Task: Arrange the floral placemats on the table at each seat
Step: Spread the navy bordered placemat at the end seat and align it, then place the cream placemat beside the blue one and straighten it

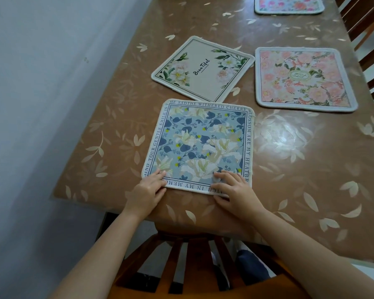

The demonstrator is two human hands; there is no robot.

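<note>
A blue floral placemat [200, 143] with a text border lies flat near the table's front edge. My left hand [147, 192] holds its near left corner, fingers on top. My right hand [233, 189] holds its near right edge, fingers spread on the mat and thumb at the edge. A cream placemat [203, 69] printed "Beautiful" lies skewed behind it. To the right of that one lies a pink floral placemat [304, 79]. Another pink floral placemat [288, 5] is partly in view at the far end.
The table [300, 158] wears a brown leaf-patterned cover. A wooden chair back [181, 255] stands just below my hands at the near edge. More wooden chairs [367, 29] line the right side. A pale wall [41, 104] runs along the left.
</note>
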